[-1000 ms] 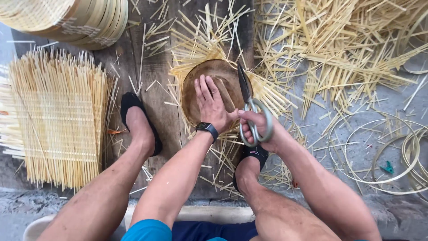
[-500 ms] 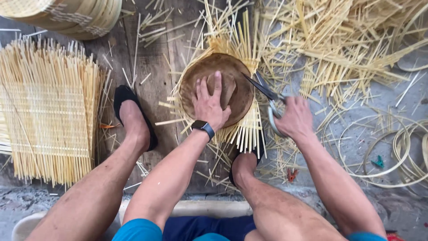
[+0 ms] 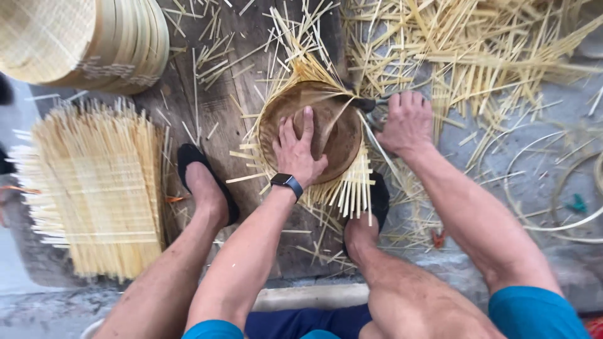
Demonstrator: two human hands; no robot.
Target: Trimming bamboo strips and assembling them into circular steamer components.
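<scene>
Two hands busy: left hand (image 3: 300, 152) pressed flat, fingers spread, on the round wooden mold (image 3: 311, 129); right hand (image 3: 407, 122) just beside it, fist gripping scissors (image 3: 370, 107).

Two hands: left hand (image 3: 300, 150), right hand (image 3: 407, 123). One round brown mould (image 3: 333, 129), domed. One pair of scissors (image 3: 370, 107), mostly hidden. One smartwatch (image 3: 287, 184), black. Two black shoes: left shoe (image 3: 191, 164), right shoe (image 3: 379, 198). One flat woven bamboo mat (image 3: 94, 188) with loose ends all round. One stack of finished round bamboo baskets (image 3: 88, 37); number within the stack impossible to tell. At least three thin bamboo hoops (image 3: 546, 188), overlapping. Loose bamboo strips (image 3: 477, 56): far too many to count. One small teal object (image 3: 576, 203), unclear in kind. One worn wooden board (image 3: 213, 94) underneath.
</scene>
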